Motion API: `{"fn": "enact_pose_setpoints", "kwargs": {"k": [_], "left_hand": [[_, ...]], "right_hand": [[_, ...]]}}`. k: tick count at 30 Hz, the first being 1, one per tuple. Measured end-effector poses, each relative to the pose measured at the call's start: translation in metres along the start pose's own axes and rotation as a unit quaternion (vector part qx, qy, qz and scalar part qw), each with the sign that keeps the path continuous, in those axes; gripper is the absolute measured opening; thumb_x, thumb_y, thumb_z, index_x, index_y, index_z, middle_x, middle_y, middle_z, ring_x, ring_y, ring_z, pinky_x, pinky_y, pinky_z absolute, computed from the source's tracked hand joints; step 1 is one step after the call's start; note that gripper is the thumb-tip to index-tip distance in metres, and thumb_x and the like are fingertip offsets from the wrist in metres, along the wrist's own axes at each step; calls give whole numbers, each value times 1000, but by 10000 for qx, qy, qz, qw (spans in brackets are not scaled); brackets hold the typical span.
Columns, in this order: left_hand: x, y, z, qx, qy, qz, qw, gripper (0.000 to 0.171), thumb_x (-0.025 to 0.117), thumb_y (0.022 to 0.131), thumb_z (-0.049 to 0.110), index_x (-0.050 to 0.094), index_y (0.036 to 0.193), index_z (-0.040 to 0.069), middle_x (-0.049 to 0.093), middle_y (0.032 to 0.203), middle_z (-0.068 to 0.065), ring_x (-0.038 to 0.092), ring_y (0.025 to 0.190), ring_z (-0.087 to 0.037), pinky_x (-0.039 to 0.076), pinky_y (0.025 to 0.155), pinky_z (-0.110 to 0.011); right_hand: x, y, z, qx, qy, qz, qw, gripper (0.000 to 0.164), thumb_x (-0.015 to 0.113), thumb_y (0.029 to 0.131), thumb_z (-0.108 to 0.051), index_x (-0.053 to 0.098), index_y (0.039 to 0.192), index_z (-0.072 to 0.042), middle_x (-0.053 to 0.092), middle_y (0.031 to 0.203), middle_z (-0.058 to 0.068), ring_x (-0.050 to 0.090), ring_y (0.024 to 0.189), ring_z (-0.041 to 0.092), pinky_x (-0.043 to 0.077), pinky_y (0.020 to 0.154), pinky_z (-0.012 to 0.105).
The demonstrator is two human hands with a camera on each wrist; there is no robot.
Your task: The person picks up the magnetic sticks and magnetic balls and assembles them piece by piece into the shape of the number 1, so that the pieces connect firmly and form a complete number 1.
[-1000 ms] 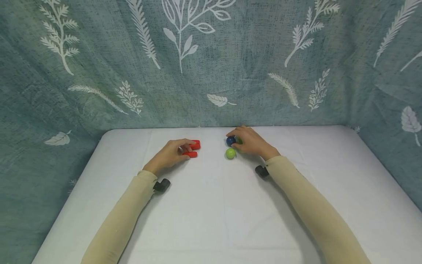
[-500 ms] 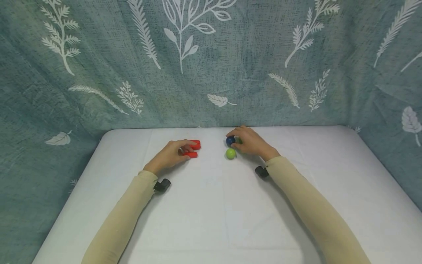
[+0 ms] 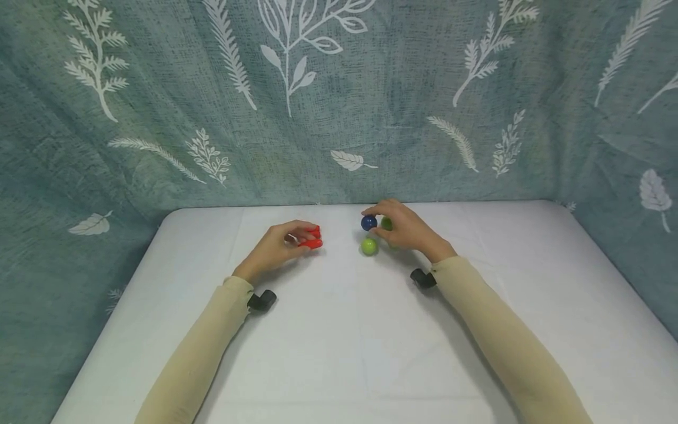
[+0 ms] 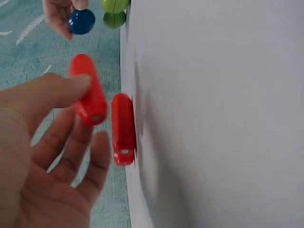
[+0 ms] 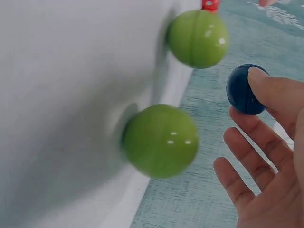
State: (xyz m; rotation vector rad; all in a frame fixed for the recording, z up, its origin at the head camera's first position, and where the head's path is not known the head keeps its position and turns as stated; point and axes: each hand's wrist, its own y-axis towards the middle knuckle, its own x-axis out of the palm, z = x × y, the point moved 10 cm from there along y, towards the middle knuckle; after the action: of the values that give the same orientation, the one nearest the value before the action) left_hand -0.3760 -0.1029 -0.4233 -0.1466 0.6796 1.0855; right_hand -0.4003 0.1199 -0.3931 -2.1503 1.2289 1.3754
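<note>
"Grips?"
"Left hand [image 3: 278, 244], half-open, pinches a red cylinder [image 4: 97, 104], red twin [image 4: 123, 123] towards twelve o'clock; right hand [image 3: 406, 228], likewise, pinches a blue ball [image 3: 369, 222], green ball [image 3: 369, 247] at six."
"Advice?"
"Pinch squarely; smooth sides may slip."

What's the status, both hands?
Left hand pinches red piece, off the table. Right hand pinches blue ball, also off it. Second red piece by left hand; two green balls near right, possibly in its way.

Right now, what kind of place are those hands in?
Probably a small filming spot: a white table, a leafy cloth hanging behind it, and black wrist cameras.
</note>
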Motion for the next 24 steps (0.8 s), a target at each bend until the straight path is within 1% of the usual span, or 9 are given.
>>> {"fn": "enact_pose_setpoints", "kwargs": {"k": [3, 6, 9, 12, 14, 17, 20, 24], "left_hand": [[1, -1, 6, 31, -479, 151, 9987, 44, 73, 86, 2, 62, 128, 9, 71, 114, -8, 66, 104, -22, 52, 89, -44], [2, -1, 13, 65, -886, 309, 9956, 41, 73, 86, 4, 63, 126, 8, 71, 114, -12, 66, 105, -24, 52, 89, -43], [1, -1, 19, 55, -1126, 502, 9924, 40, 74, 86, 7, 64, 125, 11, 71, 114, -10, 66, 104, -18, 53, 88, -35], [0, 0, 23, 60, -1445, 673, 9872, 41, 74, 86, 6, 64, 125, 11, 71, 113, -10, 66, 103, -14, 53, 88, -31], [1, 0, 25, 69, -1718, 745, 9823, 42, 74, 86, 5, 64, 126, 10, 70, 113, -11, 66, 103, -14, 53, 89, -29], [3, 1, 27, -11, -2137, 808, 9736, 43, 75, 85, 4, 63, 126, 8, 68, 117, -11, 66, 103, -15, 54, 90, -28], [7, 2, 30, -80, -2388, 873, 9671, 43, 75, 84, 2, 64, 125, 5, 66, 121, -13, 66, 102, -16, 55, 90, -27], [15, 4, 38, -74, -2543, 902, 9629, 42, 73, 85, 0, 62, 126, 1, 64, 124, -17, 67, 100, -15, 56, 88, -28]], "right_hand": [[-6, -4, -5, -36, 71, 163, 9998, 46, 73, 89, -17, 59, 133, -13, 63, 123, 5, 54, 117, 26, 43, 102, 47], [-11, -9, -12, -93, 117, 321, 9994, 42, 73, 89, -17, 60, 129, -13, 63, 122, 5, 55, 116, 25, 43, 101, 47], [-16, -14, -19, -241, 174, 445, 9986, 37, 73, 89, -15, 62, 124, -12, 64, 120, 6, 56, 114, 28, 44, 100, 48], [-21, -18, -26, -397, 274, 630, 9968, 36, 75, 87, -14, 63, 121, -11, 65, 119, 7, 56, 113, 30, 45, 98, 49], [-26, -21, -29, -495, 357, 804, 9949, 37, 75, 86, -12, 64, 121, -11, 65, 119, 7, 56, 111, 30, 46, 95, 50], [-32, -25, -33, -622, 444, 1026, 9918, 37, 76, 85, -11, 64, 121, -11, 66, 117, 7, 56, 109, 29, 47, 91, 49], [-36, -27, -38, -743, 475, 1082, 9902, 37, 76, 86, -12, 64, 121, -12, 66, 115, 5, 56, 107, 29, 47, 90, 47], [-44, -29, -50, -858, 522, 1112, 9887, 37, 74, 88, -13, 64, 123, -12, 66, 117, 5, 58, 106, 27, 48, 89, 45]]}}
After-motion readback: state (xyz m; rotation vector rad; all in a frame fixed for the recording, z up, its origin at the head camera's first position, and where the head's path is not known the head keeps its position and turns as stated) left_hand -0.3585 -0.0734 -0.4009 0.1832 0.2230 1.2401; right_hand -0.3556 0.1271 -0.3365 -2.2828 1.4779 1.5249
